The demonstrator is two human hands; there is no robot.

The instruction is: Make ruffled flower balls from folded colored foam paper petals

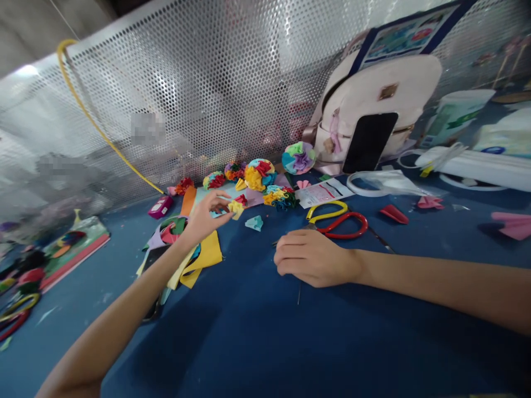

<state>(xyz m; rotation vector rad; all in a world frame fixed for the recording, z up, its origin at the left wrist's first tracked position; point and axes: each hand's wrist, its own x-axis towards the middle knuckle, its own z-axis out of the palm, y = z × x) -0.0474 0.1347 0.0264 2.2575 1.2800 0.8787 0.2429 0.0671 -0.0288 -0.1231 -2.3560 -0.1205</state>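
My left hand (209,213) reaches over the far side of the blue table, its thumb and index finger at the edge of a small yellow folded felt piece (236,209). A small red felt piece (241,199) is right behind it, and a pale turquoise folded felt piece (254,223) lies to the right. My right hand (315,257) rests closed, knuckles up, on the table. A thin needle (299,293) sticks out below its fingers; the grip itself is hidden. Just beyond that hand lie scissors with a red and a yellow handle loop (344,225).
Colourful ruffled felt balls (259,174) line the back, before a perforated metal screen (215,83). Yellow felt scraps (209,257) lie under my left forearm. A black phone (370,142) leans on a white backpack (381,83). Another pair of scissors (19,312) lies far left.
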